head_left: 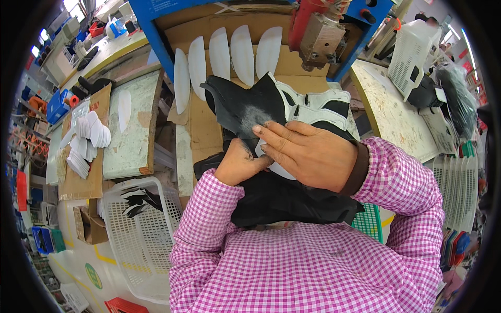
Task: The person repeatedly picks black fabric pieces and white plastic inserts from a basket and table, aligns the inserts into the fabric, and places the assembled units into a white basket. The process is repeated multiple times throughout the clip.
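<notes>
A black shoe upper (229, 104) with white strap-like trim (318, 112) lies before me. A pale, dusty patch marks its black lining. My left hand (239, 164) is closed on the near edge of the upper, its thumb pointing right and its other fingers mostly hidden. My right hand (313, 156) rests palm down, its fingers stretched out leftward over the upper and a white piece (282, 170). That piece shows partly between the two hands; the rest is covered. Darker black material (292, 201) hangs below my hands.
Several white half-oval pieces (219, 52) stand along the cardboard behind, inside a blue machine frame (154, 31). A red-and-metal machine head (321, 39) hangs at upper right. Stacked white pieces (88, 133) lie on the left table. A white basket (141, 235) stands below it.
</notes>
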A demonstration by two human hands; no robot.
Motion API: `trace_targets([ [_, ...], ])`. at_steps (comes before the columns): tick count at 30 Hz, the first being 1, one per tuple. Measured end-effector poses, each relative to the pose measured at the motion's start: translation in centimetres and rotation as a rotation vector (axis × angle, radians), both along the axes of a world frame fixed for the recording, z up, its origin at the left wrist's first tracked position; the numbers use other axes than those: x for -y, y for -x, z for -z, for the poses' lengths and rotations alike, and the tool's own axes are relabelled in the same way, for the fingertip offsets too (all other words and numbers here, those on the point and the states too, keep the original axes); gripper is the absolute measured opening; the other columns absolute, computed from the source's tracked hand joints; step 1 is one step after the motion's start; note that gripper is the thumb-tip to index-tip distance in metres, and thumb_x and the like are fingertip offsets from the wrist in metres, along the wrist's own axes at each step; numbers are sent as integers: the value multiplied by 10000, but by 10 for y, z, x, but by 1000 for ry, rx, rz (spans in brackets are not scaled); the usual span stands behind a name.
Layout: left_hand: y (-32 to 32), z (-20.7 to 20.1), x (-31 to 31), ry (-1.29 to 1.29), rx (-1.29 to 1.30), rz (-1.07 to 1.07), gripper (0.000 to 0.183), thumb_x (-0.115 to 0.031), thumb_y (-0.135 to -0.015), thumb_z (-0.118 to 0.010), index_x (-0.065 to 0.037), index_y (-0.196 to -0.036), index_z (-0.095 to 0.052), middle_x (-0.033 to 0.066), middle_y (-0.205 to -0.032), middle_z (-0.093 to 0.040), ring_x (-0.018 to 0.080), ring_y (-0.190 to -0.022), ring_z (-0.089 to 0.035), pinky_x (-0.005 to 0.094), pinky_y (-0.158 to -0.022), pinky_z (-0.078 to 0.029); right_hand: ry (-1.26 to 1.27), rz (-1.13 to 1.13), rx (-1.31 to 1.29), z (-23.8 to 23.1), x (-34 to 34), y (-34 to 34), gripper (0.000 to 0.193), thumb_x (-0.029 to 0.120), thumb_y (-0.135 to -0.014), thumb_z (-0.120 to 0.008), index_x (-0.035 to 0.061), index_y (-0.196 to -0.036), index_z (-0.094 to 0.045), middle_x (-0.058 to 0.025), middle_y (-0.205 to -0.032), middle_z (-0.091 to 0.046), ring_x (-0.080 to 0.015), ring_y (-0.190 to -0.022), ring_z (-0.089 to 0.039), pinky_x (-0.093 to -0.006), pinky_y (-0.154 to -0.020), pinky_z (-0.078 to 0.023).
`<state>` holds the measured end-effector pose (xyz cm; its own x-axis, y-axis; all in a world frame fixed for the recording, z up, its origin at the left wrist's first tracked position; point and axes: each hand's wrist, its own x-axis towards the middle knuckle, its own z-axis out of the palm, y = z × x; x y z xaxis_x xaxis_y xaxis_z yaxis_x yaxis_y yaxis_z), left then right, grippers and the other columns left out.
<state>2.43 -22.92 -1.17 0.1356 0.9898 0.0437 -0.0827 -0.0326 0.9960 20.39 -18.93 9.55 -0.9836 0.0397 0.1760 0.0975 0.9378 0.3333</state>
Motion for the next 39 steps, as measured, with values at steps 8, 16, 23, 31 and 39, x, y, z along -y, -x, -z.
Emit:
trace_targets([
  [8,-8,7,-3,-300,-290,-182,228,-10,-741,-647,39,-954,-582,134,-765,-649,217,-647,-655,290,-557,-515,102,-23,50,2,-7,10,388,85,-805,-530,-113,-1139,-538,-225,-1336,-425,-284,-1148,-485,-326,-941,-406],
  [16,-13,18,-11,-669,-638,-340,220,-27,-785,-597,9,-1001,-589,150,-805,-659,296,-751,-663,332,-621,-523,103,19,79,9,-9,23,427,101,-811,-536,-130,-1169,-510,-234,-1368,-376,-267,-1140,-484,-296,-931,-400],
  [23,-15,29,-8,-8,-156,-322,169,-45,-829,-592,71,-952,-607,144,-762,-657,207,-590,-647,292,-475,-507,47,106,48,19,-2,5,392,168,-826,-566,88,-1210,-557,-161,-1457,-296,-236,-1271,-416,-546,-1009,-315],
  [31,-10,41,-2,133,10,-474,200,-79,-846,-596,116,-887,-576,133,-680,-611,179,-459,-578,267,-385,-496,95,257,-138,-25,-3,-62,884,144,-524,-814,127,-1322,-435,-170,-1464,-296,-316,-1349,-314,-544,-1039,-275],
  [39,-3,42,-2,94,-4,-412,169,-62,-847,-592,102,-888,-576,119,-654,-601,168,-459,-571,254,-383,-482,399,292,-156,68,34,-90,524,263,-674,-747,43,-1115,-568,-122,-1242,-554,-234,-1129,-546,-353,-881,-442],
])
